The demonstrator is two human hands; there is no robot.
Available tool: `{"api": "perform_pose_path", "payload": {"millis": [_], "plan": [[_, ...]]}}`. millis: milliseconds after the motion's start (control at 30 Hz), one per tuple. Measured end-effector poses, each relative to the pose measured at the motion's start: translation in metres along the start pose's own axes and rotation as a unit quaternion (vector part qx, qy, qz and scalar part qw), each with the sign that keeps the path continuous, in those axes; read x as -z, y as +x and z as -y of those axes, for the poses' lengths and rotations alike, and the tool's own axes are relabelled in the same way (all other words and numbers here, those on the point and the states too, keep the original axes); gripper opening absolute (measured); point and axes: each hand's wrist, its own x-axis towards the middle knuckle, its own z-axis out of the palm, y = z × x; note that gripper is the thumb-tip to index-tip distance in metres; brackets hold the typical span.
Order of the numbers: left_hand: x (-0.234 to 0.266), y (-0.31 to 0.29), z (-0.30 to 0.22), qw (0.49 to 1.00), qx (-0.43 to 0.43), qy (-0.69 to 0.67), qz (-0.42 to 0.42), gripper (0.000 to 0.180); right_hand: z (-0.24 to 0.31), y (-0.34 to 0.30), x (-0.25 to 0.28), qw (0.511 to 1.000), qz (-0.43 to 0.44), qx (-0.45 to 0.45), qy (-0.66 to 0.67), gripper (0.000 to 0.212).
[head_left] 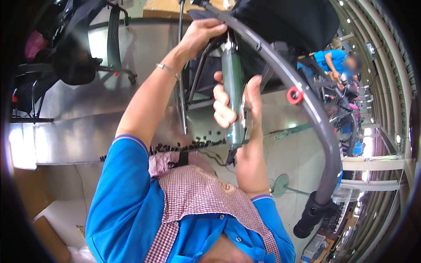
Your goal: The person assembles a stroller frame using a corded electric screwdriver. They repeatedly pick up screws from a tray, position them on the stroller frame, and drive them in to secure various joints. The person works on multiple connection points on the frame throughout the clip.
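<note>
My right hand [237, 105] is wrapped round a dark green electric screwdriver [232, 74], held upright with its cord end toward me. Its metal tip points away, up against a joint of the grey tubular stroller frame [280, 70]. My left hand [204, 35] is closed on the frame beside that tip; its fingertips are partly hidden. From the joint, the curved tube sweeps to the right and down toward me, with a red ring [294, 95] on it and a black end piece [313, 215]. Black fabric [289, 22] hangs behind the tube.
Small black parts [201, 142] lie scattered along the near edge of the metal table [87, 140]. Another black stroller [74, 52] stands at the left. Cardboard boxes [48, 236] are at lower left. A person in blue [331, 61] works at the far right.
</note>
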Motion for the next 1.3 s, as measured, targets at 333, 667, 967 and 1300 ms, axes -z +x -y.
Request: {"api": "perform_pose_path", "payload": {"millis": [333,667,967,1300], "plan": [[0.029,-0.109,0.065,0.929,-0.131,0.340,0.058,0.046,0.000,-0.020,0.034,0.890,-0.147,-0.014,-0.430,0.062],[0.122,-0.312,0.114,0.826,0.178,0.457,0.280,0.010,-0.076,-0.086,0.072,0.927,-0.148,-0.140,-0.314,0.075],[0.105,-0.293,0.103,0.894,0.401,0.193,0.052,0.012,-0.097,-0.105,0.080,0.853,-0.075,-0.145,-0.496,0.094],[0.073,-0.243,0.045,0.866,0.341,-0.365,0.015,0.009,-0.090,-0.110,0.063,0.823,-0.062,-0.153,-0.544,0.109]]}}
